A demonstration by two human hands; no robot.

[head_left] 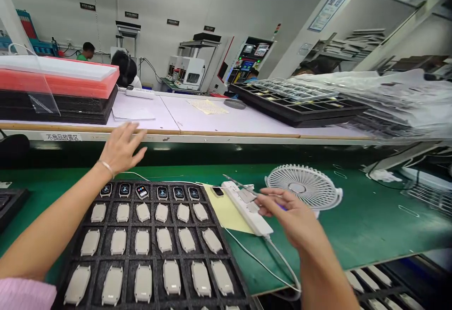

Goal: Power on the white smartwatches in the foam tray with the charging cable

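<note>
Hands: left hand spread wide above tray of watches; right hand pinches a small tool by power strip on table. Go slow w/ tool, keep it steady.

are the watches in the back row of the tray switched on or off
On: the back-row watches in the black tray lie face up with lit displays; the rows nearer the camera lie face down.

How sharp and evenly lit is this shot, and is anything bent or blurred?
Head view: lighting is flat and bright, shadows faint. The left hand and right hand are softly motion-blurred, while the tray of watch bodies reads sharp. Wide-lens distortion bows the shelf edge and stretches the corners; the plastic bags at right smear and catch glare.
</note>
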